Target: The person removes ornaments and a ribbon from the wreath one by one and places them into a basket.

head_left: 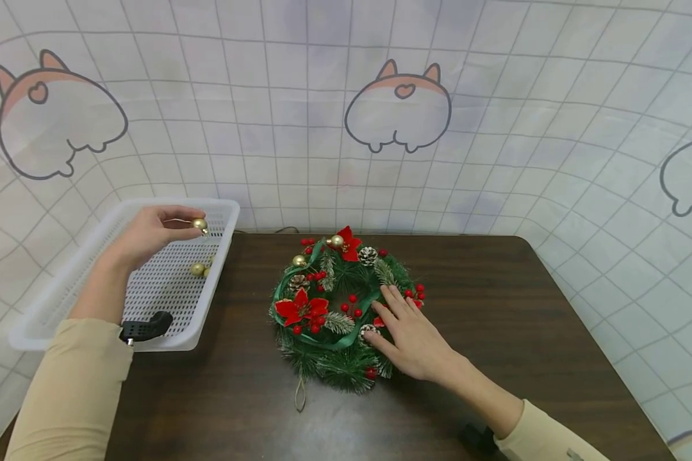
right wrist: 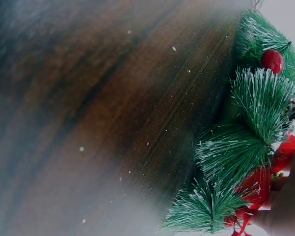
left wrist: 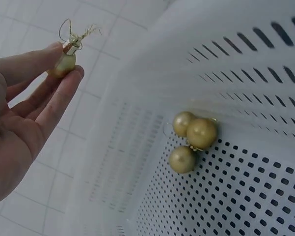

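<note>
1. Gold and glossy, that's the little bauble pinched between thumb and fingertips of the left hand. On my head feed it's left of centre, above the basket; on the left wrist feed it's upper left. Round body, metallic cap, wispy gold thread looped and frayed on top.
2. Three more gold balls sit bunched together near the middle of the left wrist view. I'd call their finish satiny, with soft highlights.
3. They're lying in a white plastic basket, left side of the head view: smooth rim, see-through-ish walls, floor punched with rows of small holes.
4. Wreath is dead centre, low in the frame. Bristly green needles with frosty tips, pretty fluffy in the right wrist view. I can spot red poinsettias, shiny red berries, a white-tipped pinecone and two gold baubles up top, plus satiny green ribbon curving around. Thin twine loop pokes out the bottom.
5. Right hand isn't clenched: fingers stretched out, resting on the wreath's right side.
6. All on a dark wood-grain table, wrinkly grid-print cloth behind.
</note>
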The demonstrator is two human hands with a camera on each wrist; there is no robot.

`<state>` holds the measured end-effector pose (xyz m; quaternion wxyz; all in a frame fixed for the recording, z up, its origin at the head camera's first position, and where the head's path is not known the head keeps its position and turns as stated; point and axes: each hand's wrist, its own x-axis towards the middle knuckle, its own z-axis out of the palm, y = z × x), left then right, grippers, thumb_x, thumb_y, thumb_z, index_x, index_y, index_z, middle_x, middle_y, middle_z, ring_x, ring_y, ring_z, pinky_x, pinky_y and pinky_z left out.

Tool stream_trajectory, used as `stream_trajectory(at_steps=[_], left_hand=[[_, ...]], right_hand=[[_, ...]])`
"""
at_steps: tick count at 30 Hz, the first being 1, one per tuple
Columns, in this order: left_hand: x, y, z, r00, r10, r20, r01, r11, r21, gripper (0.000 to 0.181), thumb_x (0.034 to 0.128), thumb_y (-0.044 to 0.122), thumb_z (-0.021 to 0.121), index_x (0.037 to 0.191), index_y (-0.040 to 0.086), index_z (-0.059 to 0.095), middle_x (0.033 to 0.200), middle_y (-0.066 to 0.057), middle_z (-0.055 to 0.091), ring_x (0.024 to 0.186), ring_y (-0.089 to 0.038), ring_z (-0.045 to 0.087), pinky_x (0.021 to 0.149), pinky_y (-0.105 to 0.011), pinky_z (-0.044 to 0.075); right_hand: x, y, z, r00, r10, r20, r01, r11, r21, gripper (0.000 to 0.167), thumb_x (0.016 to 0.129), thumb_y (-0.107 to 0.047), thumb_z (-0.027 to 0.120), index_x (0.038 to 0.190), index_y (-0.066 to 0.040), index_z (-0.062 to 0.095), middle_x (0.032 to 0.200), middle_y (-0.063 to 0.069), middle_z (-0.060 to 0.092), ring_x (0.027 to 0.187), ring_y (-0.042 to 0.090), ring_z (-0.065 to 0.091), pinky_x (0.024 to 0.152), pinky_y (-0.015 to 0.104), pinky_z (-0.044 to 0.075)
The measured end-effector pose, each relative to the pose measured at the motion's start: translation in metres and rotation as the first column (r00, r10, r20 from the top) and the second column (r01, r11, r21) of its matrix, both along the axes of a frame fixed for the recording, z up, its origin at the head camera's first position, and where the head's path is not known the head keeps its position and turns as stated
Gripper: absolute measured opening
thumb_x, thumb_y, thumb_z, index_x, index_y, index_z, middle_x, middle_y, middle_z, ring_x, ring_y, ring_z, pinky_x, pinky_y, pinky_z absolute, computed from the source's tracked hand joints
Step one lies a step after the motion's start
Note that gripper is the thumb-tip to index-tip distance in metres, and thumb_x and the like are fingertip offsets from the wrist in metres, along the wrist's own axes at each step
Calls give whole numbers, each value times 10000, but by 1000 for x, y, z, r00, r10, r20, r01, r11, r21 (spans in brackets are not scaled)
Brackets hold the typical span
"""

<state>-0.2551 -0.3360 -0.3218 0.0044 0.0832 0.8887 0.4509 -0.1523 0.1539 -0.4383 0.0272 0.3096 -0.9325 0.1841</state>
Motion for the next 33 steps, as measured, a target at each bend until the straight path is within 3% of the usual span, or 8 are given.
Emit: stream_trajectory(at_steps=[8,16,25,33], left_hand=[[-12,-10,-19,999,-19,50,24,996,-90,478,968,137,744,1377,-56,588,1305,-208,629,1081,-112,599,975,-395,462],[-20,-14,-36,994,-32,109,45,992,-119,436,962,117,742,1327,-81,606,1289,-238,625,1099,-207,582,1013,-509,442],[-23,-13,-42,983,-26,184,57,985,-165,449,973,119,720,1347,-88,584,1313,-263,590,1199,-363,529,1030,-563,423],[-25,-12,-43,976,-41,216,83,978,-189,480,958,111,733,1357,-103,572,1293,-266,611,1211,-386,525,1046,-588,411]], right_hand=[[0,1,-1,1000,-5,4,5,1000,-5,710,1066,-522,477,1537,8,435,1662,226,205,1547,356,117,1213,563,170],[-1,2,-3,1000,-2,8,2,1000,-3,717,1069,-537,459,1541,2,430,1662,225,205,1548,354,117,1211,566,174],[0,2,-2,1000,1,4,-1,1000,-2,710,1070,-531,461,1538,2,435,1660,230,208,1547,355,117,1214,561,171],[0,1,-1,1000,1,-1,-1,1000,-2,704,1070,-526,467,1531,5,444,1658,229,215,1548,354,117,1216,558,165]])
